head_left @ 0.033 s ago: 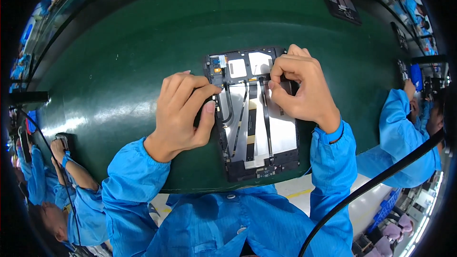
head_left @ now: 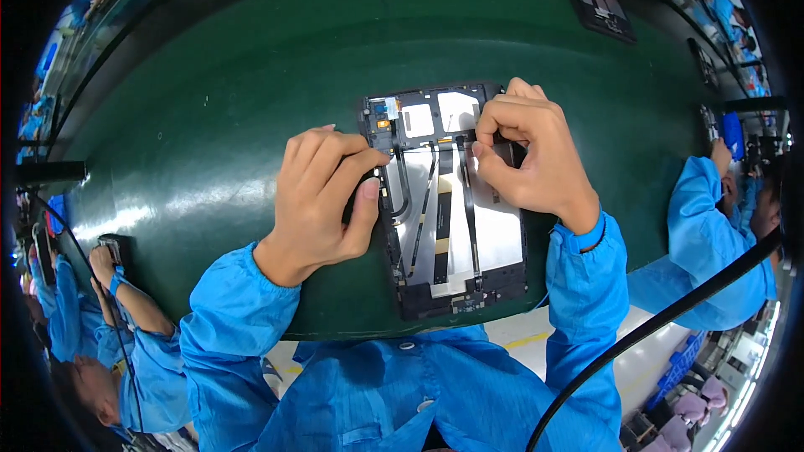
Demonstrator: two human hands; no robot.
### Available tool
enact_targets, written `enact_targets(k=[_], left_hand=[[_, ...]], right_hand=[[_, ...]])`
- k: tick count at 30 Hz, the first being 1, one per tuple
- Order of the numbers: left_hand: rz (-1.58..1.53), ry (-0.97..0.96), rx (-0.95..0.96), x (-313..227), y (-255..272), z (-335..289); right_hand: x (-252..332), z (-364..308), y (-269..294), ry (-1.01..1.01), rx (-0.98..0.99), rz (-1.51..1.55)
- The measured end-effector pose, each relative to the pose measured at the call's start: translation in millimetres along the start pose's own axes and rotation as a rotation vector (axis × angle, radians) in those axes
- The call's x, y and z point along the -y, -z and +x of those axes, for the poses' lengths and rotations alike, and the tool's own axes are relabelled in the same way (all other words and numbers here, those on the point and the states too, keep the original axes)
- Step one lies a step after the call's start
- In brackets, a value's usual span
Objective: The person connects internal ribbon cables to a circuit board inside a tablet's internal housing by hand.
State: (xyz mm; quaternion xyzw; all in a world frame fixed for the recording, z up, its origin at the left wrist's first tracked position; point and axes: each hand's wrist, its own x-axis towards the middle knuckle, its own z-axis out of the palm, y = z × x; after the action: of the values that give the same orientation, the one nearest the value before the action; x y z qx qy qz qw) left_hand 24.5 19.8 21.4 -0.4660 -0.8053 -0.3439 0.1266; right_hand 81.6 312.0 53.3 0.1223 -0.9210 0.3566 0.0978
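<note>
An opened tablet (head_left: 501, 238) lies on the green tabletop in front of me, its inside facing up with silver plates, a black frame and thin flex cables (head_left: 442, 226). My left hand (head_left: 322, 201) is at its upper left edge. The index fingertip touches the frame by small parts, and the thumb stands apart with nothing between them. Over the upper right of the tablet, my right hand (head_left: 536, 151) has thumb and index finger pressed together in a pinch. Whatever they hold, if anything, is hidden by the fingers.
Another opened tablet (head_left: 599, 0) lies at the far right of the green table (head_left: 234, 109). Co-workers in blue sit left and right, one handling a dark device (head_left: 117, 247) at the left. A black cable (head_left: 662, 322) crosses the lower right, in front of my right sleeve.
</note>
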Motion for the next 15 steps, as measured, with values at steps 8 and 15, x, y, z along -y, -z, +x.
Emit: enact_targets(k=[8, 15], left_hand=[[0.106, -0.083, 0.008, -4, -2, 2], [-0.056, 0.022, 0.028, -3, -1, 0]], right_hand=[[-13, 4, -1, -0.082, -0.068, 0.102], [-16, 5, 0, -0.139, -0.061, 0.222]])
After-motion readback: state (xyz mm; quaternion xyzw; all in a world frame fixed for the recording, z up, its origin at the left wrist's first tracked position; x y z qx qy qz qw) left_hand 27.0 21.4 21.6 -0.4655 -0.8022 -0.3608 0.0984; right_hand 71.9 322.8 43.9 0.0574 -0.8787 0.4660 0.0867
